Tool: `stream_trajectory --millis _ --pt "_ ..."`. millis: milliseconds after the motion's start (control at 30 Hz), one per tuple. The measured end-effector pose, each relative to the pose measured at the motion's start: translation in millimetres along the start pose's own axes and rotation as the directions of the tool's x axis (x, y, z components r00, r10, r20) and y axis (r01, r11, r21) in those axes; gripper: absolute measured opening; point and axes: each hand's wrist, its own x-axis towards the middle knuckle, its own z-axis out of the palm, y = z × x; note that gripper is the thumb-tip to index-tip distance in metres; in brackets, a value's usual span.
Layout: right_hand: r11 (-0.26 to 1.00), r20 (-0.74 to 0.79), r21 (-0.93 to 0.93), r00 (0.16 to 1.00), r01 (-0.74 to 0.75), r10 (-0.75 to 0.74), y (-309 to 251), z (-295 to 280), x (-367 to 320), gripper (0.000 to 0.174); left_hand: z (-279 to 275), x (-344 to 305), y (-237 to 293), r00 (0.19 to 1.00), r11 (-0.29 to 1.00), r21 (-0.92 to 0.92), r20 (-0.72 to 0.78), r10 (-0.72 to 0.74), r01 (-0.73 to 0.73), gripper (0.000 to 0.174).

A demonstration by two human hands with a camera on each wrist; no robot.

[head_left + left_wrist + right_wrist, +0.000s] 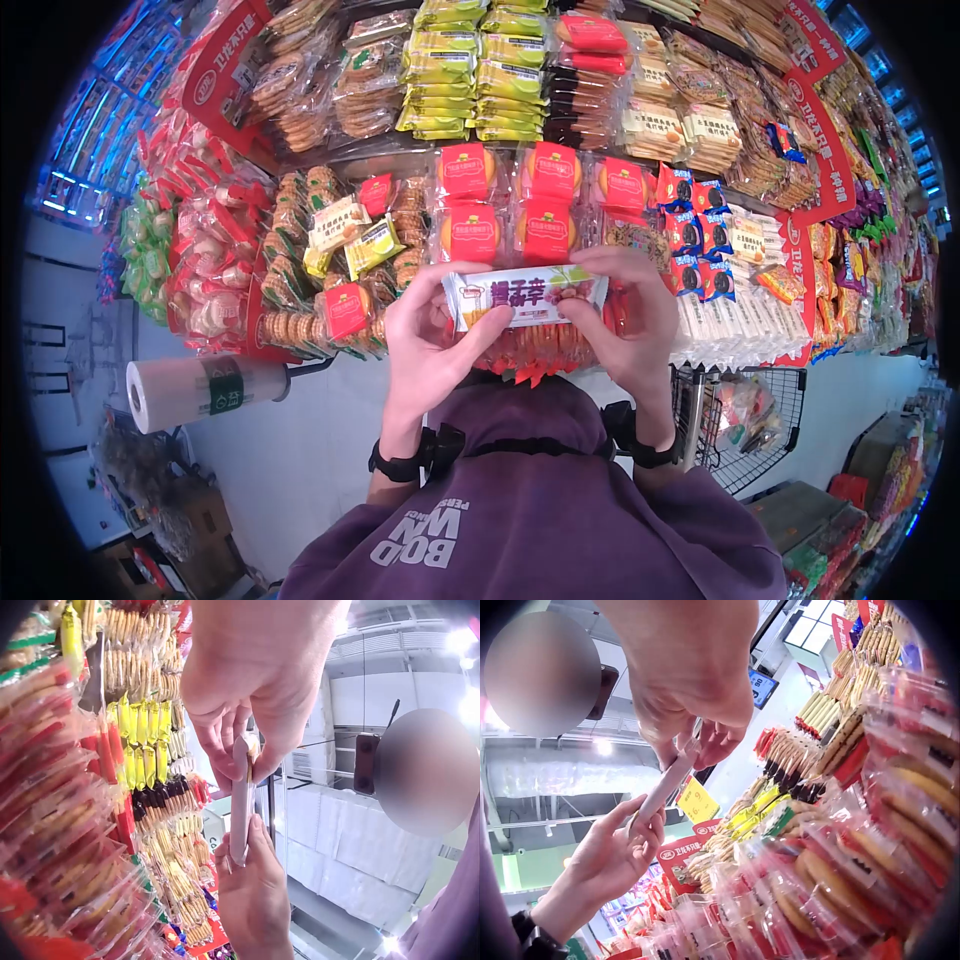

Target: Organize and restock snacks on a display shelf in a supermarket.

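A white snack packet (530, 297) with purple lettering and a fruit picture is held level in front of the person's chest, its printed face toward the head camera. The left hand (432, 335) pinches one end, thumb across the front and fingers behind. At the other end the right hand (632, 322) grips it the same way. In the left wrist view the packet (241, 799) shows edge-on between both hands. The right wrist view also shows the packet (660, 787) from its narrow side. Below and behind it lie wrapped round biscuits with red labels (467, 235).
Tiered bins hold yellow packets (440, 75), blue cookie packets (701, 232) and white-wrapped sticks (735, 325). A plastic bag roll (205, 390) juts out at left. A wire cart (765, 430) stands at right. Red signboards (222, 70) edge the display.
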Motion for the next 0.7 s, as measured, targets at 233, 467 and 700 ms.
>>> stream_trajectory --millis 233,467,700 --pt "0.903 0.175 -0.405 0.982 0.141 -0.075 -24.7 28.9 7.3 0.039 -33.0 6.6 5.2 0.994 0.983 -0.15 0.012 -0.11 0.111 0.036" --pt "0.843 0.262 -0.482 0.957 0.239 -0.122 -26.3 57.0 -7.2 0.045 -61.2 4.0 -3.5 0.979 0.961 -0.198 0.113 -0.172 0.192 0.034" --pt "0.868 0.202 -0.462 0.975 0.179 -0.093 -35.7 75.6 -12.7 0.049 -83.3 3.1 -5.0 0.972 0.977 -0.17 0.217 -0.089 0.127 0.048"
